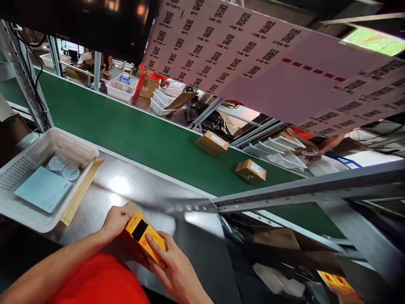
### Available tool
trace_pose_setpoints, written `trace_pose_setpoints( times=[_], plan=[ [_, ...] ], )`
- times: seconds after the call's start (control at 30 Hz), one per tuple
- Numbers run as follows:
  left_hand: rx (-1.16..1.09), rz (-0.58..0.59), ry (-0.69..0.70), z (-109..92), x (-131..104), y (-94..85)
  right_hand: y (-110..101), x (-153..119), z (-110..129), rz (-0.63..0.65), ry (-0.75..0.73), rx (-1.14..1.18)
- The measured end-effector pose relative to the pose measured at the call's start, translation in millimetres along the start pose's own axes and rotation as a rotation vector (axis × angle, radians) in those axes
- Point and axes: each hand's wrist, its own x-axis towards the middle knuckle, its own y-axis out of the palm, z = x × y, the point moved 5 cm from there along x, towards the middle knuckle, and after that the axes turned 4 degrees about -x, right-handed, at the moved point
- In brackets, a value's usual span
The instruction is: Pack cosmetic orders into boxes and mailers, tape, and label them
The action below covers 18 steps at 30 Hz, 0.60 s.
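My right hand (pixel 175 264) is wrapped around a small yellow box (pixel 147 238) with a dark panel on its upper face. It is held tilted above the metal tabletop, close to my body. Brown cardboard (pixel 131 208) shows just behind the box's far end; most of it is hidden. My left hand (pixel 115 221) is closed at that end, its curled fingers against the cardboard and close to the yellow box. To the left stands a white perforated basket (pixel 91 153) with a pale blue flat box (pixel 44 189) and clear-wrapped items (pixel 61 164) inside.
A tan cardboard strip (pixel 82 192) leans along the basket. Beyond the metal table (pixel 126 169) runs a green conveyor belt (pixel 126 131) carrying two cartons (pixel 212 143). A metal frame bar (pixel 268 194) crosses at right. Overhead hang a code-covered board (pixel 253 80) and a monitor (pixel 79 25). Other people work beyond.
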Motion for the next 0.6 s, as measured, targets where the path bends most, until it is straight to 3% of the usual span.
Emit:
trace_pose_setpoints(
  times=[0.17, 0.33, 0.5, 0.6],
  plan=[
    [-0.024, -0.092, -0.075, -13, 36, -41.9, -12, -1, -8, 0.246, 0.169, -0.112],
    [0.131, -0.231, 0.048, -12, 52, -81.0, -5, 4, -5, 0.35, 0.181, -0.153],
    [0.254, -0.242, 0.122, 9, 65, -96.9, -4, 23, 4, 0.363, 0.149, -0.181],
    [0.33, -0.224, 0.07, 37, 73, -88.1, -6, 32, 6, 0.385, 0.162, -0.191]
  ],
)
